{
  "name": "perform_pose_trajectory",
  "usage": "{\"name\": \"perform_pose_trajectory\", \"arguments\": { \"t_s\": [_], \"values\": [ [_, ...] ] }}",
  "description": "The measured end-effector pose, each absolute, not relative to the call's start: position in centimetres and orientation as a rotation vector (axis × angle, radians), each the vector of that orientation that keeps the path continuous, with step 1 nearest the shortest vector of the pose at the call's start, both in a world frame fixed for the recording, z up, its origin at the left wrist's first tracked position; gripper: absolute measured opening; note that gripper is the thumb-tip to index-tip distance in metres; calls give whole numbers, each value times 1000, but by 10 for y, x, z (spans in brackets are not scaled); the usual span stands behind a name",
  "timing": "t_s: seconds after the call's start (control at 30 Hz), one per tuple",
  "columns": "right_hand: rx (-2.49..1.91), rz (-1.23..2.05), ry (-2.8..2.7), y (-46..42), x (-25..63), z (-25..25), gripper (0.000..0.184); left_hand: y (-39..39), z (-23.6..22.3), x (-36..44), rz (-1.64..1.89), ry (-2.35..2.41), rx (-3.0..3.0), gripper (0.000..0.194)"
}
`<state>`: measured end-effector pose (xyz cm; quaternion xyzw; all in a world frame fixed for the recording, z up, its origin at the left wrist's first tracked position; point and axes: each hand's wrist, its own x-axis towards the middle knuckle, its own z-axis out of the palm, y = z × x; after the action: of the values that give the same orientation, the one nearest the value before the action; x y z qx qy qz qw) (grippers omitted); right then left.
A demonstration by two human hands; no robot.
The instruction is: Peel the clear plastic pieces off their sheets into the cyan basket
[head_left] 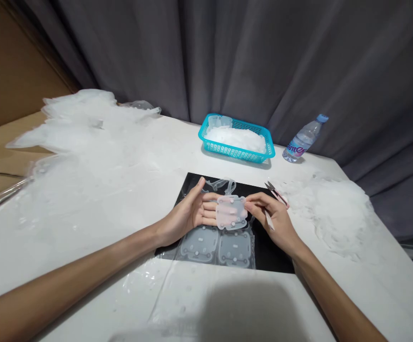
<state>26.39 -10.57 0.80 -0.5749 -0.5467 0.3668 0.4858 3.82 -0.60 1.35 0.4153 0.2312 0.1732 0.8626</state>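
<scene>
A translucent, milky pad (231,212) with rounded, notched edges and small raised dots is held above a black mat (273,259). My right hand (273,218) pinches its right edge between thumb and fingertips. A thin white strip-like thing (269,220) also shows under that hand's fingers; its kind I cannot tell. Palm up, my left hand (192,211) is open, its stretched fingers behind the pad and showing through it. Below lies a clear sheet with two similar pads (199,244), partly covered by my left hand. Curled clear scraps (224,184) lie at the mat's far edge.
Thread snips (276,194) lie just beyond my right hand. A turquoise basket (236,154) holds whitish pieces, with a water bottle (302,141) to its right. Clear scraps (341,213) are heaped at right; a large pile of translucent sheets (81,123) is at left. A grey curtain hangs behind.
</scene>
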Motion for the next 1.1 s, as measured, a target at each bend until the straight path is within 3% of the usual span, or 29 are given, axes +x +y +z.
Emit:
{"name": "perform_pose_trajectory", "arguments": {
  "t_s": [0.83, 0.97, 1.1],
  "values": [
    [-1384, 875, -1351, -106, 263, 8, 22, -4, 12, 40, 371, 503, 853, 73],
    [-1402, 776, -1412, -103, 263, 8, 21, -2, 11, 42, 443, 569, 921, 52],
    [-1407, 460, -1388, -74, 280, 15, 25, 2, 10, 40, 483, 605, 959, 38]
  ]
}}
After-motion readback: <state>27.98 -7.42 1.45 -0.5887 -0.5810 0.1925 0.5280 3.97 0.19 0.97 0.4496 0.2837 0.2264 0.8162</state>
